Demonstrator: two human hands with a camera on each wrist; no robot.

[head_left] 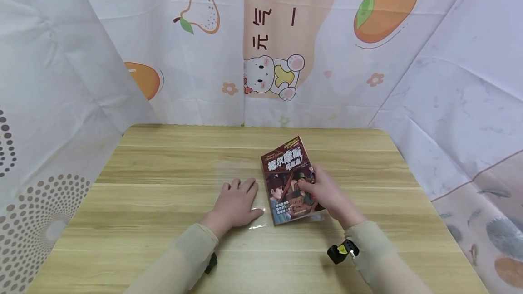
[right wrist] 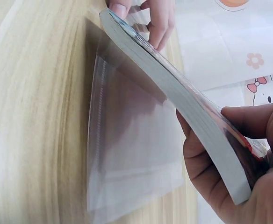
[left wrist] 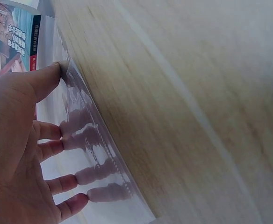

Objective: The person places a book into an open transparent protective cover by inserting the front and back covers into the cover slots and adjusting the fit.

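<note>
My right hand [head_left: 330, 193] grips a paperback book [head_left: 284, 173] by its right edge, thumb on the dark red illustrated front cover and fingers underneath. In the right wrist view the book's page block [right wrist: 183, 105] slants, with the gripped side raised over a clear plastic book cover [right wrist: 134, 144]. That transparent sheet lies on the table below the book and runs on to the left. My left hand [head_left: 236, 205] rests on it with fingers spread, left of the book. Close up in the left wrist view, the fingertips [left wrist: 75, 205] press on the shiny plastic near its perforated-looking edge.
A wood-grain table [head_left: 163, 185] carries all of this. Behind it hangs a white curtain [head_left: 204, 67] printed with fruit and a cartoon figure, and more fabric hangs at both sides. A black wrist camera [head_left: 338, 253] sits at the right wrist.
</note>
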